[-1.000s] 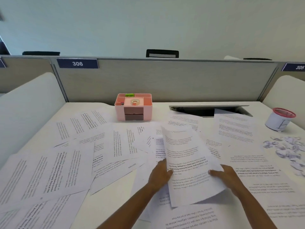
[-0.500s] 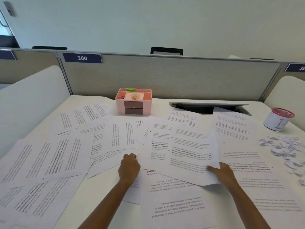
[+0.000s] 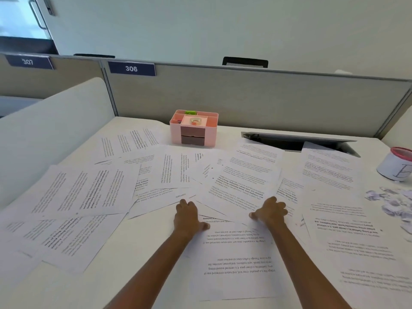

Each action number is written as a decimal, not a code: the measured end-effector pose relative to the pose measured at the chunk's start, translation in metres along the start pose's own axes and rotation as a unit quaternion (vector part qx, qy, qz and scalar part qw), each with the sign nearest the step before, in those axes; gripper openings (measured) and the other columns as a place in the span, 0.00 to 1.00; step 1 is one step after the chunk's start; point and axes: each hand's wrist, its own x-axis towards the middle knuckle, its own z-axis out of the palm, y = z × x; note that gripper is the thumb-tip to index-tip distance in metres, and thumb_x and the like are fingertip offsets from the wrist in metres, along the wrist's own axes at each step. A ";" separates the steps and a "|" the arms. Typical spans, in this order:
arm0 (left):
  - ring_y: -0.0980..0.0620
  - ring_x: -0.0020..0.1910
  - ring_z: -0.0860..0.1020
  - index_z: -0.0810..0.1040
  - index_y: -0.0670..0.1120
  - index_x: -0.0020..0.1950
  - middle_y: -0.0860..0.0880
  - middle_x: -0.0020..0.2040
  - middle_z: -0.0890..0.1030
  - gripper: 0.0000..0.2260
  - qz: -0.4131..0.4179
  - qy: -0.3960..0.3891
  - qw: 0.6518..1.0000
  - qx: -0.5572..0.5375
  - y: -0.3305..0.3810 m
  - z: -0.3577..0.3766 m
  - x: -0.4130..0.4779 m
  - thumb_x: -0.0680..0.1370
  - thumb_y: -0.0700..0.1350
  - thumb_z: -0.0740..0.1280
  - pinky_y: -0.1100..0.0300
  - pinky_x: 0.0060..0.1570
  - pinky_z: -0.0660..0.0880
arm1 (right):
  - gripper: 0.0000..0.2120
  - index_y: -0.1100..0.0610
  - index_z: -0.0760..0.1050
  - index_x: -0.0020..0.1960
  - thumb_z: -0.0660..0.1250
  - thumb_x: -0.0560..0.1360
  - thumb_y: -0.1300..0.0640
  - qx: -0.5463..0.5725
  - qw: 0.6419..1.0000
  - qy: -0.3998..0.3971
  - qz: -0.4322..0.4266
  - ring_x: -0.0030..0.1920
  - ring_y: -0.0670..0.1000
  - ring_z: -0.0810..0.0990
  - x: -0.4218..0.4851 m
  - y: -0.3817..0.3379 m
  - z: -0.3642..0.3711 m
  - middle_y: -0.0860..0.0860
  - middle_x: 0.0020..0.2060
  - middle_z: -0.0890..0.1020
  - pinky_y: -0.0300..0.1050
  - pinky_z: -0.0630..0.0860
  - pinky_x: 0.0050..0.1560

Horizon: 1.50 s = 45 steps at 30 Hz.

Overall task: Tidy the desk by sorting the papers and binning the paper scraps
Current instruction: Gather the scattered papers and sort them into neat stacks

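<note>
Left grip (image 3: 189,216) and right grip (image 3: 270,211) lie palm-down on overlapping papers (image 3: 240,186), fingers bent at the sheet edges. Pinching or only pressing, we cannot tell. Bare desk (image 3: 142,241) shows just left of the left grip. Paper scraps (image 3: 396,204) sit well right of the right grip, white cup (image 3: 395,166) just beyond them.

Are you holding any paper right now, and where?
Nothing is lifted. The left hand and right hand lie on the near edges of flat sheets; whether the fingers pinch them cannot be told.
</note>
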 end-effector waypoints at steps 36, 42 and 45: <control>0.43 0.66 0.66 0.66 0.38 0.66 0.40 0.65 0.66 0.25 -0.008 0.055 0.998 -0.018 0.015 0.006 0.031 0.78 0.56 0.62 0.54 0.59 0.71 | 0.21 0.63 0.61 0.65 0.61 0.74 0.68 0.182 0.980 0.002 -0.075 0.53 0.60 0.78 -0.009 0.009 0.015 0.61 0.56 0.75 0.49 0.76 0.51; 0.49 0.64 0.68 0.62 0.43 0.70 0.44 0.67 0.67 0.23 0.094 0.141 0.984 0.058 0.036 0.007 0.039 0.79 0.55 0.58 0.60 0.59 0.70 | 0.26 0.60 0.59 0.68 0.62 0.73 0.67 0.182 0.980 0.001 -0.080 0.49 0.57 0.78 -0.015 0.024 0.014 0.58 0.52 0.78 0.44 0.73 0.45; 0.51 0.69 0.65 0.60 0.46 0.73 0.48 0.71 0.63 0.24 0.182 0.124 0.974 0.055 0.054 0.018 0.039 0.80 0.55 0.57 0.60 0.64 0.67 | 0.29 0.59 0.59 0.70 0.66 0.73 0.60 0.176 0.980 0.011 -0.088 0.59 0.56 0.76 -0.018 0.039 0.011 0.58 0.61 0.76 0.44 0.73 0.56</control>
